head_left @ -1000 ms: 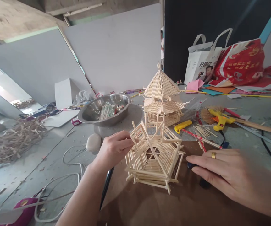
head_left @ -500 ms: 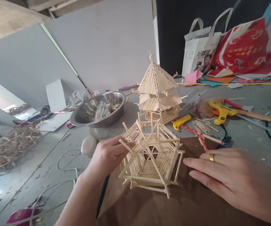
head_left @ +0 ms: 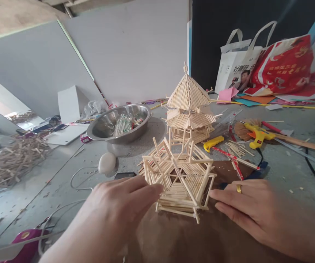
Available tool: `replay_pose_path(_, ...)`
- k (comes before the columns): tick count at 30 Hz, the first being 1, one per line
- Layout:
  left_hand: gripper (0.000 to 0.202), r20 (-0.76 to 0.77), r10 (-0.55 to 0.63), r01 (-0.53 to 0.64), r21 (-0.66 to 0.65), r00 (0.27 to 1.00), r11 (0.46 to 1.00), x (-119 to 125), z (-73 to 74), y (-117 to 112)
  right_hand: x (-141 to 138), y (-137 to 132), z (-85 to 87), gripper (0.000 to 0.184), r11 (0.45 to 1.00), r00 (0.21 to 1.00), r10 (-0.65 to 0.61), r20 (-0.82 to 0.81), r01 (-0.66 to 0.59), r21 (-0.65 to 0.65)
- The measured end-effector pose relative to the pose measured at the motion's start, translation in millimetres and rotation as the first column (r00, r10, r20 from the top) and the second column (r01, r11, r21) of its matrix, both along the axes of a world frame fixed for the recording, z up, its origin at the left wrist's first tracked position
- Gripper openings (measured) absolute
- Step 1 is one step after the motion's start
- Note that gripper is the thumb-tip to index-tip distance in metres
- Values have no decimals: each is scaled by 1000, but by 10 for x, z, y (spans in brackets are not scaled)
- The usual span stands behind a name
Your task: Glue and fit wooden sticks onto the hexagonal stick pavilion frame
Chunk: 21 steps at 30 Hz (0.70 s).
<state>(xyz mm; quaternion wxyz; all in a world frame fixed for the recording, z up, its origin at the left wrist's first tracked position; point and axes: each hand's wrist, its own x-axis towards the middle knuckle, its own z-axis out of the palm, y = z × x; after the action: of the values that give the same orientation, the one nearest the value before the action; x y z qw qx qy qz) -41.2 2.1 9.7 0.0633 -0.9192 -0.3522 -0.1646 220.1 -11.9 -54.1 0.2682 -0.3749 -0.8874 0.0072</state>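
Note:
A hexagonal frame built of thin wooden sticks (head_left: 179,179) stands on a brown board (head_left: 179,237) in front of me. My left hand (head_left: 119,212) rests against its left side, fingers stretched out and touching the sticks near the base. My right hand (head_left: 253,212), wearing a gold ring, lies flat on the board just right of the frame, fingertips close to its lower right corner. Behind the frame stands a finished two-tier stick pagoda (head_left: 189,107).
A steel bowl (head_left: 119,126) holding stick bundles sits at the back left, with a white egg-shaped object (head_left: 106,162) in front of it. Yellow glue gun (head_left: 257,135), yellow cutter (head_left: 213,143) and loose sticks lie right. Shopping bags (head_left: 267,65) stand behind. Stick scraps (head_left: 12,159) are piled left.
My left hand has slid lower and nearer me along the frame's left side, its fingers now spread flat. The frame has turned slightly. My right hand has hardly moved.

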Motion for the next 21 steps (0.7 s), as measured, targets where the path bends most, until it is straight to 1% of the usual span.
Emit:
replay_pose_path(1, 19, -34, -28, 27, -35, 999, 999, 38, -22, -8, -35, -12, 1, 26, 1000, 1000, 0, -31, 0, -6)
replay_pose_path(3, 16, -82, -49, 43, -72, 995, 996, 100, -84, -2, -102, -26, 15, 21, 1000, 993, 4, -121, -5, -11)
replay_pose_path(6, 11, -81, -46, 41, -60, 996, 997, 175, -200, 20, -175, -17, 65, 16, 999, 973, 27, -227, -36, -35)
replay_pose_path(8, 8, -42, -34, 32, -48, 999, 998, 235, -281, 21, -195, 9, 103, 16, 994, 967, 6, -253, -33, -103)
replay_pose_path(10, 8, -8, -13, 12, -53, 1000, 998, 309, -362, 8, -192, 46, 125, 15, 977, 960, -59, -272, 0, -213)
replay_pose_path(12, 9, 12, -2, 3, -70, 1000, 998, 391, -437, -8, -176, 90, 123, 14, 936, 943, -159, -292, 50, -350)
replay_pose_path(14, 10, 38, -2, 4, -68, 999, 998, 463, -502, -16, -158, 139, 101, 16, 883, 915, -232, -329, 56, -466)
replay_pose_path(18, 15, 106, -8, 15, -64, 994, 998, 532, -601, 4, -147, 243, 51, 16, 772, 858, -298, -418, -40, -635)
replay_pose_path(21, 13, 150, -10, 20, -62, 989, 998, 528, -648, 37, -161, 312, 32, 15, 661, 808, -355, -471, -139, -738)
